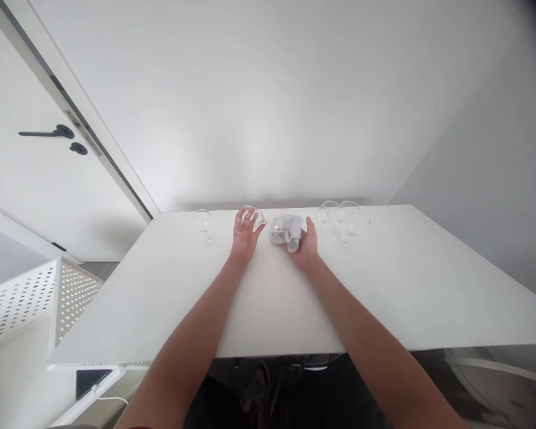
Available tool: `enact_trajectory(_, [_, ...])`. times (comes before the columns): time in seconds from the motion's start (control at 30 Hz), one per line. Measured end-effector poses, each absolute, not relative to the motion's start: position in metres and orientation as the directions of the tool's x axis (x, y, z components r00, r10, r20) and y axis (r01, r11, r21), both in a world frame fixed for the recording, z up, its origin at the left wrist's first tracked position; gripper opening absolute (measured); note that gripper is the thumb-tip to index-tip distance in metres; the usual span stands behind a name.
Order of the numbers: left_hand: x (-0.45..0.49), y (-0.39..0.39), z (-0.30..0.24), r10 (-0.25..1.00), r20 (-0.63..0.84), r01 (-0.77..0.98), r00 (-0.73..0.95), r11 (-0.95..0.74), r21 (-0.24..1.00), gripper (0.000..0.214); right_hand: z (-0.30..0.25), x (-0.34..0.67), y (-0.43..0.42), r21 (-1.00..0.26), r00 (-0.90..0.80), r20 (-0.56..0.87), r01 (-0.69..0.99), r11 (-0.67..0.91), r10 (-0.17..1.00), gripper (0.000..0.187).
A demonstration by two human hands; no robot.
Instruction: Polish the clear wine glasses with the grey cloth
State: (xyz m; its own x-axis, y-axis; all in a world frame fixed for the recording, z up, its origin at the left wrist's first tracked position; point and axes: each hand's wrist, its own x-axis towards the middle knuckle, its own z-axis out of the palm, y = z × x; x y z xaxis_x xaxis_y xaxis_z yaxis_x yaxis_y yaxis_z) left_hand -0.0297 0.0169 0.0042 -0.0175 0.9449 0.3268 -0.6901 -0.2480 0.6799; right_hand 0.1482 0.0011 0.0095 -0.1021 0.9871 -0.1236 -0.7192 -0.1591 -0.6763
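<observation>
A clear wine glass (259, 215) lies tilted sideways above the table, its bowl to the left and its stem pointing right. Around the bowl, the fingers of my left hand (245, 233) are wrapped. My right hand (309, 245) is closed on a light grey cloth (290, 229), which is bunched against the foot end of the glass. Part of the foot shows in front of the cloth; the fingers behind the cloth are hidden.
On the white table (277, 310), one wine glass (202, 221) stands left of my hands. Several more wine glasses (349, 214) stand close together on the right. Behind the table rises a white wall (259, 107). A door with a black handle (49, 132) is at the left.
</observation>
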Motion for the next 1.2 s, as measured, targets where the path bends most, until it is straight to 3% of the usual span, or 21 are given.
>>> enact_trajectory(0.07, [-0.025, 0.015, 0.006, 0.938, 0.346, -0.657, 0.03, -0.242, 0.714, 0.06, 0.012, 0.145, -0.002, -0.698, -0.171, -0.118, -0.686, -0.205, 0.978, 0.047])
enact_trajectory(0.17, [-0.02, 0.013, 0.008, 0.923, 0.376, -0.611, 0.083, -0.251, 0.75, 0.059, 0.013, 0.141, -0.003, -0.726, -0.173, -0.151, -0.649, -0.228, 0.973, 0.024])
enact_trajectory(0.37, [-0.02, 0.013, 0.008, 0.923, 0.382, -0.573, 0.045, -0.29, 0.767, 0.057, 0.007, 0.142, 0.003, -0.704, -0.107, -0.235, -0.667, -0.245, 0.966, 0.025])
enact_trajectory(0.57, [-0.024, 0.013, 0.011, 0.94, 0.34, -0.581, -0.025, -0.29, 0.761, 0.072, 0.01, 0.141, -0.002, -0.761, -0.133, -0.237, -0.59, -0.27, 0.962, 0.023])
enact_trajectory(0.67, [-0.024, 0.014, 0.011, 0.94, 0.337, -0.57, -0.044, -0.301, 0.764, 0.064, 0.013, 0.14, -0.004, -0.756, -0.112, -0.255, -0.596, -0.27, 0.96, 0.019])
enact_trajectory(0.87, [-0.019, 0.011, 0.01, 0.951, 0.307, -0.539, 0.031, -0.243, 0.806, 0.061, 0.014, 0.147, -0.001, -0.752, 0.008, -0.196, -0.643, -0.145, 0.981, 0.016])
enact_trajectory(1.2, [-0.016, 0.004, 0.012, 0.971, 0.223, -0.348, 0.089, -0.18, 0.92, 0.056, 0.012, 0.146, 0.0, -0.766, 0.01, -0.207, -0.624, -0.155, 0.978, 0.016])
